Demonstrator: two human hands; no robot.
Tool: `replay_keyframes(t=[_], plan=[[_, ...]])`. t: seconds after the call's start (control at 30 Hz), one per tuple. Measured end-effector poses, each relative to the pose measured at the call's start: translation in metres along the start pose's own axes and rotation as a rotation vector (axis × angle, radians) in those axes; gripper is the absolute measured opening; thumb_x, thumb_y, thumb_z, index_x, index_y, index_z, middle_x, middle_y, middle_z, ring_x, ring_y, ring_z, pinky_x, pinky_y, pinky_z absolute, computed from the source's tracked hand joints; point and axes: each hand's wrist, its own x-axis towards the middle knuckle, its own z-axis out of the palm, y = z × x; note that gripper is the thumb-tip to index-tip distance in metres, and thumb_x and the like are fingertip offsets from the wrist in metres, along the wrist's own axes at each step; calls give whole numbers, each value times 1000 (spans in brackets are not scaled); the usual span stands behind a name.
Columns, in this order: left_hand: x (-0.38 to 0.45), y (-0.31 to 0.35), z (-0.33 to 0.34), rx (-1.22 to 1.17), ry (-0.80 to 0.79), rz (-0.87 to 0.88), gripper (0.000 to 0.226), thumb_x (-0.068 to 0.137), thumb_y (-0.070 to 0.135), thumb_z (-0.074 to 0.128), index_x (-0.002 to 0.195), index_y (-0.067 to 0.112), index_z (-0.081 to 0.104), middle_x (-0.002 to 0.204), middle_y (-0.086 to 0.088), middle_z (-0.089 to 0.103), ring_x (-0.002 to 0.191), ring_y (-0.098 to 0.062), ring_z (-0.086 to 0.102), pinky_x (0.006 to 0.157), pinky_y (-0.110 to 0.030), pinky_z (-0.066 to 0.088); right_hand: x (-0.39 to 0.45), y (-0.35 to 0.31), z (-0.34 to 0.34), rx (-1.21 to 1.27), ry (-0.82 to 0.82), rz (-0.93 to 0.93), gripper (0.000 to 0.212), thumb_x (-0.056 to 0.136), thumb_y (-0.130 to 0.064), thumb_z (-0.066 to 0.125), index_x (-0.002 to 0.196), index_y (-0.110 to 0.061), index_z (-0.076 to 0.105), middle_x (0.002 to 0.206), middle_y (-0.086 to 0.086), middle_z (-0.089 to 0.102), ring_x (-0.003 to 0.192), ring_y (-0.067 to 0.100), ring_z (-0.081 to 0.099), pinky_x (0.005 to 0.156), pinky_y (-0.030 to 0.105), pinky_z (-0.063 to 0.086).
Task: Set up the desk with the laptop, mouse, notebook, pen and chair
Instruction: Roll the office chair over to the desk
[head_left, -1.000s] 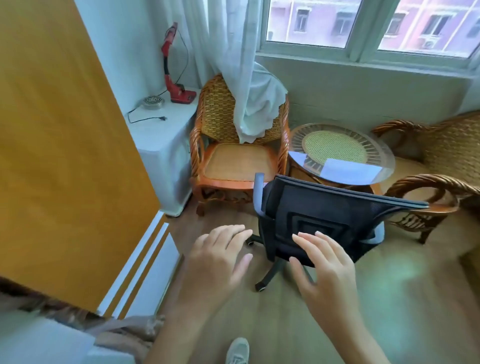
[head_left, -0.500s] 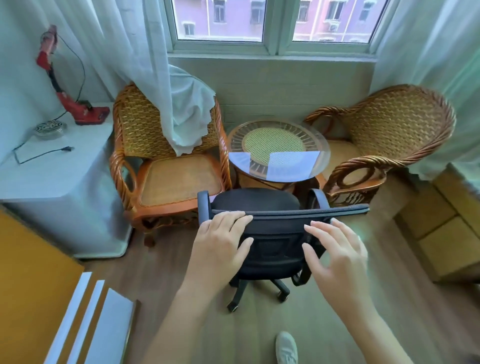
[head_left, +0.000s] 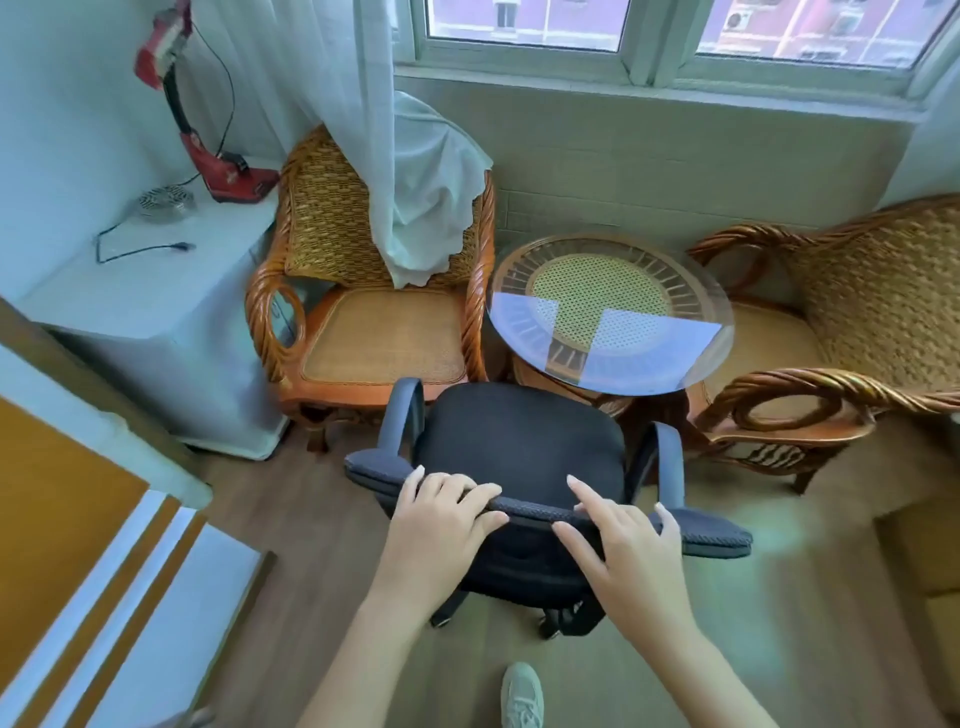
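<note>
Your left hand (head_left: 441, 512) grips the office chair (head_left: 524, 457) backrest's top edge; your right hand (head_left: 621, 535) rests there loosely, fingers relaxed, ready to wheel it deskward.

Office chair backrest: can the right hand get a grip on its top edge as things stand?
Probably yes. The right hand already lies on the office chair backrest's top edge, fingers extended, nothing between them.

No legible text or labels
</note>
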Motion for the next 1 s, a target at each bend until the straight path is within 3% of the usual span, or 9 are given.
replay_keyframes(t=[0.17, 0.43, 0.53, 0.7, 0.9, 1.0], plan=[[-7, 7, -1, -30, 43, -44, 34, 91, 41, 37, 101, 28, 68, 81, 10, 60, 81, -14, 59, 100, -45, 39, -4, 5, 4, -48, -20, -63, 45, 88, -56, 33, 110, -35, 66, 91, -19, 68, 83, 11, 64, 92, 55, 37], [-28, 10, -6, -103, -3, -70, 45, 87, 48, 34, 105, 25, 69, 87, 7, 63, 89, -17, 58, 106, -51, 29, -27, 10, 3, -82, -42, -126, 41, 86, -54, 36, 107, -35, 66, 90, -18, 68, 78, 15, 64, 77, 45, 45], [-45, 12, -11, -121, -53, -96, 39, 89, 45, 41, 109, 24, 68, 93, 4, 63, 95, -19, 57, 111, -47, 20, -40, 9, 1, -91, -51, -142, 38, 86, -50, 38, 106, -35, 67, 89, -17, 68, 76, 16, 64, 73, 40, 43], [-85, 25, -17, -138, -107, -108, 28, 91, 24, 60, 119, 23, 62, 103, 4, 63, 103, -19, 55, 113, -47, 15, -70, 9, -3, -90, -75, -153, 30, 84, -43, 50, 106, -32, 67, 90, -14, 69, 78, 19, 64, 75, 43, 41], [-125, 55, -10, -98, -16, -123, 25, 87, 20, 66, 111, 26, 64, 94, 7, 63, 94, -17, 58, 109, -51, 26, -104, 17, -18, -60, -125, -131, 26, 90, -37, 55, 112, -32, 66, 99, -12, 69, 94, 20, 61, 92, 50, 34], [-142, 70, -14, -94, -6, -136, 24, 84, 21, 69, 107, 27, 65, 89, 8, 63, 88, -16, 59, 105, -53, 34, -118, 20, -34, -30, -221, -110, 28, 92, -38, 53, 119, -37, 61, 107, -16, 65, 104, 15, 57, 97, 45, 29]])
